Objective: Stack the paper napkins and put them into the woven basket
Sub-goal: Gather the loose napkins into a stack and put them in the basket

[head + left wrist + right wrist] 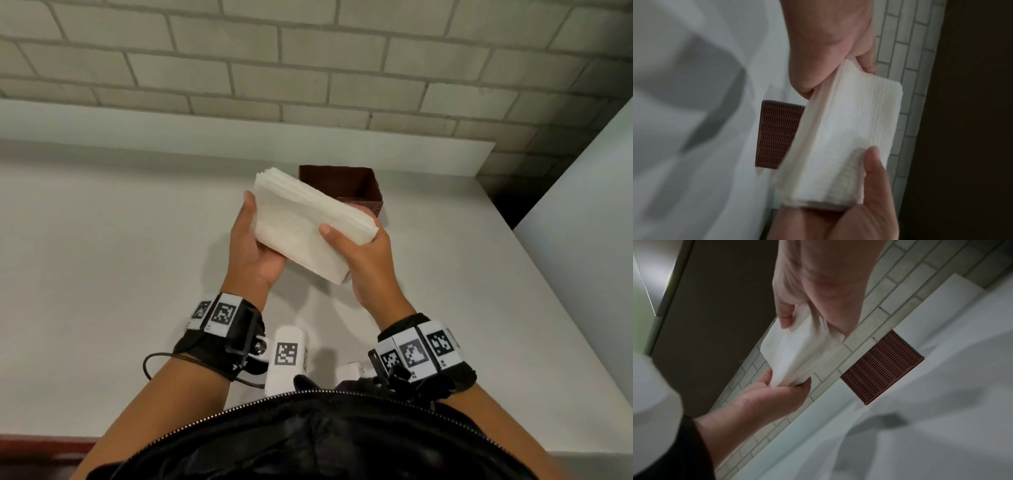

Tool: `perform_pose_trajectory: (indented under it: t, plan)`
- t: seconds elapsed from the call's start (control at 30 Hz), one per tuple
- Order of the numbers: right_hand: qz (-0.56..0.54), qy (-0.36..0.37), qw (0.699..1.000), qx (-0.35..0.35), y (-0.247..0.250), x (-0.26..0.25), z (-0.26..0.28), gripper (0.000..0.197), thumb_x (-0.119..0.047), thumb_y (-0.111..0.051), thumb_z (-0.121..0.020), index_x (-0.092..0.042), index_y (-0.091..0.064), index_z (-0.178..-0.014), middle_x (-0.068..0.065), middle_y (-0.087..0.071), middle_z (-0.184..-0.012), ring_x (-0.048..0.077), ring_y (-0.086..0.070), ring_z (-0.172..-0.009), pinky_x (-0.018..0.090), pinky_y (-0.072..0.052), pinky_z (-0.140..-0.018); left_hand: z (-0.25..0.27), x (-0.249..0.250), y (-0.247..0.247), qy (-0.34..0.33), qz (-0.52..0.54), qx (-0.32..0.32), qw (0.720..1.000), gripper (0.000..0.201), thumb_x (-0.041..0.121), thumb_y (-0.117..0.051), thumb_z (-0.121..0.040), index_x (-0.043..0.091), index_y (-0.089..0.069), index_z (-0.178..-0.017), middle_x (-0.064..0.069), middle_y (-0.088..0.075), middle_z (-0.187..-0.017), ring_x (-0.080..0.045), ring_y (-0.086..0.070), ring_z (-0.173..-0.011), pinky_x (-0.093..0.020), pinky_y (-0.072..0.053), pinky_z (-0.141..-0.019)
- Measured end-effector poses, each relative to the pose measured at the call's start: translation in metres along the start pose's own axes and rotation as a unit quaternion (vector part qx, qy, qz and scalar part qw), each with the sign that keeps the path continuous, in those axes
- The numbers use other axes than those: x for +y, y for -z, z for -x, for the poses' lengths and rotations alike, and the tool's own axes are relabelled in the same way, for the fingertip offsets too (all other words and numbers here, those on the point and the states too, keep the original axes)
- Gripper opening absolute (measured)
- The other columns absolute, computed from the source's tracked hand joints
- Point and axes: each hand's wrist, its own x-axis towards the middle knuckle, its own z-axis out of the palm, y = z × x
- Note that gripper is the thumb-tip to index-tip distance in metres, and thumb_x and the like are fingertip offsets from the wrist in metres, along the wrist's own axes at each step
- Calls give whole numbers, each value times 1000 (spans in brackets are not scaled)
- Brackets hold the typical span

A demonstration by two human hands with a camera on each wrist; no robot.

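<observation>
A thick stack of white paper napkins [301, 222] is held off the white table [102, 274], tilted, between both hands. My left hand [253, 246] grips its left end, thumb along the edge. My right hand [363, 260] grips the right end with the thumb pressed on the top face. Just behind the stack stands the brown woven basket [356, 186], partly hidden by it. The left wrist view shows the stack [849, 129], left hand [824, 40], right hand [869, 203] and basket [779, 134]. In the right wrist view are the stack [797, 353], right hand [818, 280], left hand [772, 395] and basket [881, 368].
A pale brick wall [308, 68] with a white upstand runs behind the table. A white panel [582, 205] rises at the right, with a dark gap [503, 202] beside the table's far right corner. A dark red edge [41, 445] shows at the near left.
</observation>
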Motion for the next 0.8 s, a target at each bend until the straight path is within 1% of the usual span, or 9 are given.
perform_pose_trajectory:
  t: [0.07, 0.17, 0.27, 0.37, 0.43, 0.5, 0.63, 0.73, 0.8]
  plan:
    - [19, 13, 999, -29, -5, 1, 2, 50, 1, -74, -75, -27, -56, -111, 1, -61, -114, 17, -60, -108, 36, -54, -92, 1, -5, -4, 4, 9, -11, 1000, 39, 44, -49, -92, 14, -63, -112, -12, -70, -101, -30, -64, -103, -49, -50, -93]
    - [53, 49, 997, -6, -10, 3, 5, 48, 0, -73, -76, -27, -56, -111, 0, -62, -114, 19, -60, -111, 41, -53, -95, 3, -12, -7, 19, -17, -11, 1000, 44, 47, -47, -92, 12, -61, -115, -11, -71, -100, -27, -66, -99, -44, -54, -87]
    - [41, 62, 997, -8, -6, 1, 4, 51, -1, -73, -77, -29, -55, -115, -10, -62, -107, 5, -61, -99, 26, -55, -86, 0, -9, -5, 9, -11, -7, 1000, 43, 49, -44, -93, 13, -63, -109, -10, -73, -95, -27, -67, -97, -44, -55, -83]
    - [66, 64, 995, -24, -8, 1, 3, 45, 1, -70, -79, -29, -58, -111, -14, -63, -102, 0, -61, -95, 23, -52, -87, 0, -11, -6, 20, 38, 10, 999, 52, 58, -45, -87, 15, -64, -110, -11, -73, -98, -28, -69, -95, -43, -56, -81]
    - [55, 84, 995, 0, -11, -2, 4, 40, 0, -70, -80, -32, -61, -102, -15, -65, -98, -5, -63, -90, 19, -52, -82, 1, -14, -6, 40, 61, 30, 997, 67, 68, -49, -79, 16, -62, -118, -11, -70, -111, -30, -66, -105, -47, -53, -90]
    - [21, 110, 994, -3, -12, -3, 3, 45, -1, -71, -79, -35, -58, -106, -15, -64, -104, -6, -62, -96, 18, -53, -82, 0, -16, -4, 52, 75, 36, 995, 82, 77, -47, -73, 15, -58, -126, -12, -66, -121, -32, -60, -115, -49, -47, -99]
    - [32, 109, 992, -59, -14, 1, 0, 67, 0, -73, -76, -36, -42, -124, -13, -58, -118, -1, -59, -109, 23, -51, -96, -8, -17, 1, 43, 69, -12, 997, 100, 83, -38, -68, 12, -47, -138, -11, -63, -116, -30, -58, -114, -47, -41, -106]
    - [94, 135, 986, -18, -16, 10, 1, 58, -1, -72, -78, -37, -50, -118, -13, -62, -113, 0, -61, -103, 23, -52, -91, -12, -15, -3, 49, 46, -41, 997, 91, 78, -47, -65, 12, -53, -127, -7, -66, -103, -21, -62, -100, -39, -45, -100]
    - [90, 144, 985, 0, -15, 12, 1, 62, -2, -70, -80, -42, -45, -120, -9, -61, -117, 2, -60, -107, 24, -52, -93, -15, -16, -4, 45, 2, -61, 997, 63, 58, -55, -71, 12, -59, -114, -6, -71, -94, -19, -67, -90, -36, -54, -87]
